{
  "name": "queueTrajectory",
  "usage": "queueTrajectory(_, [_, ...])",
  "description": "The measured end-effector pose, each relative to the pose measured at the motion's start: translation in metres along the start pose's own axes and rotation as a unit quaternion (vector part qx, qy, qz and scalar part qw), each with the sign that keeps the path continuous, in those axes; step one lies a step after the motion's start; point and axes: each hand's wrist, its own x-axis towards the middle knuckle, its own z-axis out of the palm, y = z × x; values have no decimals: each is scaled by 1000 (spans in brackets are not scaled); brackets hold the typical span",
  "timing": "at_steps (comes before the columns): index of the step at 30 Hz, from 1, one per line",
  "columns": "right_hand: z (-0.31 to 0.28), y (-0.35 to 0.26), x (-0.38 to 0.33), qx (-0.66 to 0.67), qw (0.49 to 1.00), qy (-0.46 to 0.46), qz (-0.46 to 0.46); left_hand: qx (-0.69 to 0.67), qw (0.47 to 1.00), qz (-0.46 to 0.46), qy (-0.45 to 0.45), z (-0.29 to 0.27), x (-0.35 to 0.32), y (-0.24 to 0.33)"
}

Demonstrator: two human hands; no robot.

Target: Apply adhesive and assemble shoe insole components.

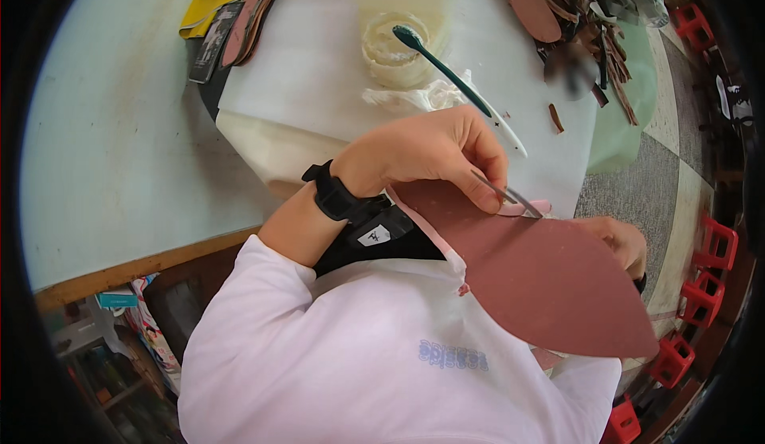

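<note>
A large reddish-brown, leather-like piece (550, 277) with a rounded end hangs in front of my chest, off the table's near edge. My left hand (434, 157), with a black watch on its wrist, pinches the far edge of this piece between thumb and fingers. Two slim metal blades, apparently scissors (522, 202), lie across that edge beside a narrow pink strip (532, 206). Their tips reach up to my left fingertips. Behind the piece, my right hand (615, 241) is curled on the side where the blades widen. The sheet hides the handles and most of its fingers.
On the white-covered table (295, 85) stands a pale tub (398, 53) with a dark green toothbrush (446, 69) across it. Sole-shaped pieces (253, 21) are stacked at the far left. Scraps (610, 53) heap at the far right. Red stools (701, 296) line the right.
</note>
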Motion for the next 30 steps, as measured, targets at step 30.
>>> queueTrajectory(30, [-2, 24, 15, -43, 994, 58, -87, -163, 985, -59, 21, -11, 2, -16])
